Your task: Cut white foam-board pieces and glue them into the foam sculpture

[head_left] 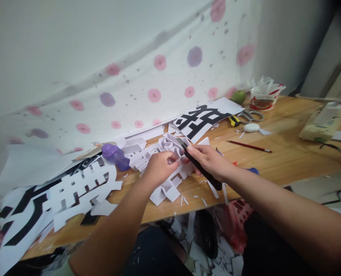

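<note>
In the head view a white paper construction (170, 184) of folded strips and small raised walls lies in front of me. My left hand (161, 165) is closed at its upper part, thumb and fingers pinched together on the paper. My right hand (206, 159) grips a long black tool (203, 172) with a flat grey metal tip, which looks like a utility knife. Its tip points up and left, close to the paper walls and just right of my left fingers. The fingertips of both hands are partly hidden by paper and tool.
A purple-lidded bottle (115, 156) and cut paper characters (84, 188) are at left. Behind lies a printed sheet (205, 119). Scissors (255, 115), a white round case (251, 127), a pencil (249, 146) and a tub (264, 100) are at right. Paper scraps cover the floor.
</note>
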Tool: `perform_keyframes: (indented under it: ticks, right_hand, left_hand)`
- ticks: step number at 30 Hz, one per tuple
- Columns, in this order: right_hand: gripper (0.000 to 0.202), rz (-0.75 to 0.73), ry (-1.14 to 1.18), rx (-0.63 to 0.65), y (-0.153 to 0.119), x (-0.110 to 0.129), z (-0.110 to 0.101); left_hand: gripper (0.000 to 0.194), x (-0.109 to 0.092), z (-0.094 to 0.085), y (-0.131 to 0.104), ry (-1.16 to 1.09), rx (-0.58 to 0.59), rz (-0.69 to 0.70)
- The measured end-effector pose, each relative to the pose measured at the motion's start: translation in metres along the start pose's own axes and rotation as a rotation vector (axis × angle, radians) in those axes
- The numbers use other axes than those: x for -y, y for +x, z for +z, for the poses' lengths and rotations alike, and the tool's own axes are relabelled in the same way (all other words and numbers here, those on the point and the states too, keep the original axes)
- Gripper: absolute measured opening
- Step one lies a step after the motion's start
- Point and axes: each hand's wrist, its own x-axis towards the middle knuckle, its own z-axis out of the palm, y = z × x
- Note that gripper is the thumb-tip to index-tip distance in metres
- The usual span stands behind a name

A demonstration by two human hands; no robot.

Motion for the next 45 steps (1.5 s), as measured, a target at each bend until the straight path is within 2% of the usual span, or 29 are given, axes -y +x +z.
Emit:
perform_keyframes:
  ticks: [7,12,14,16,21,24,30,36,45]
  right_hand:
    - [0.046,0.000,-0.014,-0.047,0.000,0.003,-0.004]
    - [0.024,-0.041,-0.090,-0.103,-0.009,0.006,-0.003]
    - [0.018,-0.085,-0.205,-0.119,-0.016,0.006,-0.001]
    - [0.021,-0.115,-0.387,-0.121,-0.025,0.004,0.003]
    - [0.029,0.001,-0.929,-0.070,-0.044,-0.001,0.018]
    - [0.031,0.011,-1.108,-0.065,-0.045,-0.002,0.025]
    - [0.032,-0.007,-1.164,-0.068,-0.039,-0.005,0.033]
    - [0.030,-0.003,-1.193,-0.078,-0.041,-0.002,0.038]
    - [0.035,-0.151,-1.135,-0.113,-0.055,0.008,0.038]
  left_hand:
    - [0.021,0.009,-0.011,-0.017,0.057,0.063,-0.008]
    - [0.022,0.017,-0.008,-0.027,0.073,-0.048,-0.046]
    - [0.022,0.020,-0.004,-0.030,0.068,-0.093,-0.051]
    - [0.024,0.023,0.000,-0.032,0.065,-0.131,-0.055]
    - [0.025,0.026,0.009,-0.036,0.065,-0.186,-0.060]
    - [0.025,0.026,0.013,-0.037,0.069,-0.200,-0.061]
    - [0.024,0.026,0.017,-0.039,0.062,-0.230,-0.050]
    - [0.023,0.019,0.012,-0.043,0.047,-0.266,-0.027]
    - [0.024,0.001,0.005,-0.060,-0.027,-0.421,0.007]
